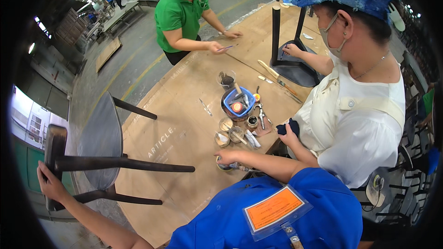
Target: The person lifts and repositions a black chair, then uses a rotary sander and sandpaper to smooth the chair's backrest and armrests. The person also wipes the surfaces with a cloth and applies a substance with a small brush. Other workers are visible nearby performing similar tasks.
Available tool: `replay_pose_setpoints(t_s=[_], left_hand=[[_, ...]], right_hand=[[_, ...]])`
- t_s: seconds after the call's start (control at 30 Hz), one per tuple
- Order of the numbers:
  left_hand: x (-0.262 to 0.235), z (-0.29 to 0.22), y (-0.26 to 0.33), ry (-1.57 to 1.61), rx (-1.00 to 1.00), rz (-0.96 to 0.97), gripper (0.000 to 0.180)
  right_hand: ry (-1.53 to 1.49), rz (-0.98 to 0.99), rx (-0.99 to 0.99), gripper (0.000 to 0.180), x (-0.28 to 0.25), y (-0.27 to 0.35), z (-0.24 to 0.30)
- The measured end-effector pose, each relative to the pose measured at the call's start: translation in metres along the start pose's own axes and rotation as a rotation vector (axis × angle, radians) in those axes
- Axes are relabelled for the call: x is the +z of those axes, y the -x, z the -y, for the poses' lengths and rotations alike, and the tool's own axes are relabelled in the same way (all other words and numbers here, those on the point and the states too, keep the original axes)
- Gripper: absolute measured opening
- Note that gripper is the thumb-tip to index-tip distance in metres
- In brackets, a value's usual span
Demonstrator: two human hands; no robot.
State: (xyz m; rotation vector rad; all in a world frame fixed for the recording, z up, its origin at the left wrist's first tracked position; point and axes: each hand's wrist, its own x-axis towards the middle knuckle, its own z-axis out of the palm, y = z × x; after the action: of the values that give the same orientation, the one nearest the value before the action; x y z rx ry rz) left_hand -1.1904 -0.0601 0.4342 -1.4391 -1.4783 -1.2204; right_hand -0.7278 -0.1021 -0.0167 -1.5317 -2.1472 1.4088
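Note:
A dark chair (99,143) lies tipped on the table's left side, its legs pointing right. My left hand (51,183) grips its backrest (55,157), fingers wrapped around the edge. My right hand (227,157) is bent over a small round tin (224,166) near the table's front edge. Its fingers are curled close together; what they hold, if anything, is too small to make out. Just beyond it stand several small cups of paste or filler (222,139), one with a stick across it. Beside them are a crumpled white cloth (253,139) and an open dark jar (252,121).
A blue basket (249,99) of supplies, a spray gun (261,115) and brushes (270,70) crowd the brown-covered table (184,92). At right, a masked co-worker in white (364,106) works on another dark chair (297,67). Across stands a person in green (180,23) holding a thin tool.

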Motion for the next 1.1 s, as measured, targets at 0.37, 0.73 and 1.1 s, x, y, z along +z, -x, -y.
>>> replay_pose_setpoints(t_s=[0.37,0.73,1.1], left_hand=[[-0.061,-0.054,0.028,0.082,0.058,0.002,0.033],[-0.162,-0.103,0.067,0.139,0.194,0.031,0.020],[-0.279,-0.121,0.116,0.241,0.354,0.167,0.042]], right_hand=[[-0.038,-0.109,-0.102,0.051,0.044,0.046,0.030],[-0.294,-0.633,-0.643,0.038,-0.015,0.138,0.258],[-0.327,-0.925,-1.323,0.069,-0.012,0.219,0.393]])
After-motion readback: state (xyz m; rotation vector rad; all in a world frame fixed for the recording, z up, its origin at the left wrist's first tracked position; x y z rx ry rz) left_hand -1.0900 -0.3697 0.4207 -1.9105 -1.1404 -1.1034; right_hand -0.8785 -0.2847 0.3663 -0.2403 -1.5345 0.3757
